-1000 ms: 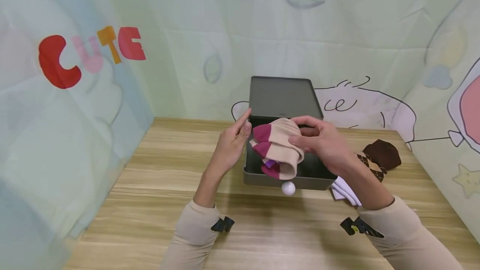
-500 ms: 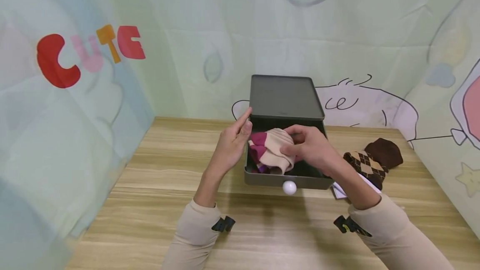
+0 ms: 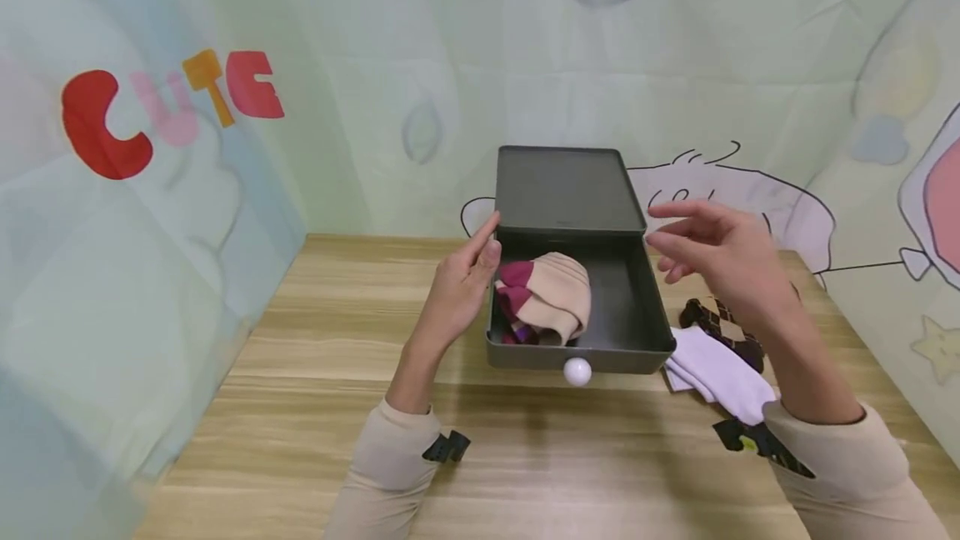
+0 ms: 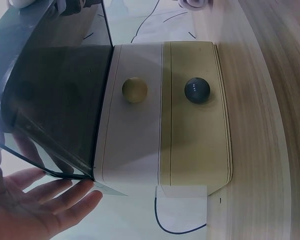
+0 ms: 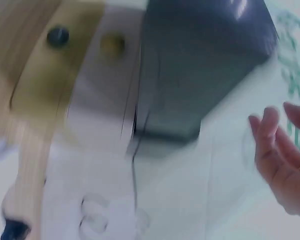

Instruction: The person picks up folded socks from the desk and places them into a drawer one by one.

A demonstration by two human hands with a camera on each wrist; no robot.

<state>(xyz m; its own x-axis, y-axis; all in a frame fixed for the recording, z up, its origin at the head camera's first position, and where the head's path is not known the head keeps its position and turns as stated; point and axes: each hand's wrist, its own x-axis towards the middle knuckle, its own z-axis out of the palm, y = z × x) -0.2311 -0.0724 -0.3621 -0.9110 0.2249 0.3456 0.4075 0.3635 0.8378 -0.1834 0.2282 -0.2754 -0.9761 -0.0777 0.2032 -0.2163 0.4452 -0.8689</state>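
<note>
A folded pair of beige socks (image 3: pixel 562 294) with magenta toes lies in the left part of the pulled-out grey drawer (image 3: pixel 618 361). My left hand (image 3: pixel 457 286) is held along the left side of the drawer, fingers straight, their tips by the cabinet's (image 3: pixel 570 190) front edge. In the left wrist view the fingers of that left hand (image 4: pixel 50 205) lie against the side of the grey drawer. Off the drawer's right side, in the air, is my right hand (image 3: pixel 723 257), holding nothing, its fingers loosely bent. The right wrist view, blurred, also shows this hand (image 5: pixel 282 160) with nothing in it.
Lavender socks (image 3: pixel 723 373) and brown argyle socks (image 3: pixel 712 315) lie on the wooden table (image 3: pixel 360 340) right of the cabinet, partly behind my right arm. Below the grey drawer with its white knob (image 3: pixel 577 371) are a white drawer (image 4: pixel 135 140) and a yellow drawer (image 4: pixel 195 145), both pushed in.
My right hand lowered the beige socks into the grey drawer, let go of them and moved up and right, out of the drawer. The left hand has stayed in place.
</note>
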